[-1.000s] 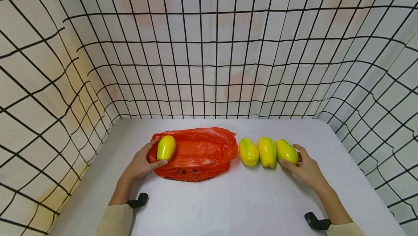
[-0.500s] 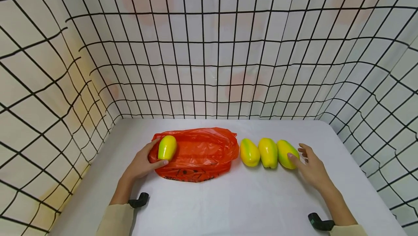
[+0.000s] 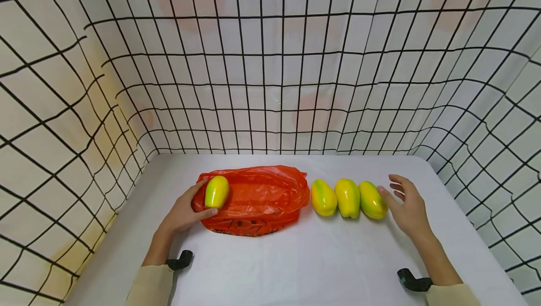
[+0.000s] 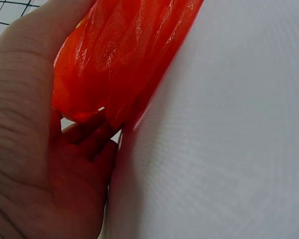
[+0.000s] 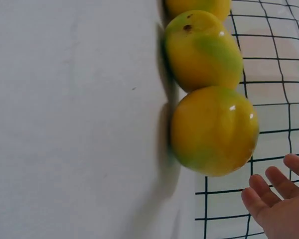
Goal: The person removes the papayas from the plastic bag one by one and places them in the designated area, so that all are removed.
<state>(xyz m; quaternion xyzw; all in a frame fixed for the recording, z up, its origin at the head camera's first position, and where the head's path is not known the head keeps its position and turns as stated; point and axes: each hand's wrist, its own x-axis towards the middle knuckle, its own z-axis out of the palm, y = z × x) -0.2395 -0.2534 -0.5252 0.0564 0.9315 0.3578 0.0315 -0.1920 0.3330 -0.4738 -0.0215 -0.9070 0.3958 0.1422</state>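
A red plastic bag (image 3: 262, 195) lies spread with its mouth facing up, and a yellow mango (image 3: 217, 192) sits at its left end. My left hand (image 3: 186, 208) holds that end, thumb at the near rim and fingers along the left side. In the left wrist view, the fingers (image 4: 92, 134) lie against the red plastic, partly hidden by it. To the right of the bag, three yellow-green mangoes stand in a row: the left one (image 3: 323, 198), the middle one (image 3: 348, 198) and the right one (image 3: 373, 200). Beside the right one is my right hand (image 3: 409, 207), fingers loosely spread and holding nothing.
A white-covered table (image 3: 287, 268) carries everything. Black wire mesh (image 3: 270, 71) with white sheeting behind it walls the back and both sides. Each wrist wears a black camera mount, on the left (image 3: 179, 260) and on the right (image 3: 414, 281).
My right hand has come away from the right-hand mango, moving right and slightly up, and its fingers have loosened. That mango has tilted slightly. My left hand stays at the bag.
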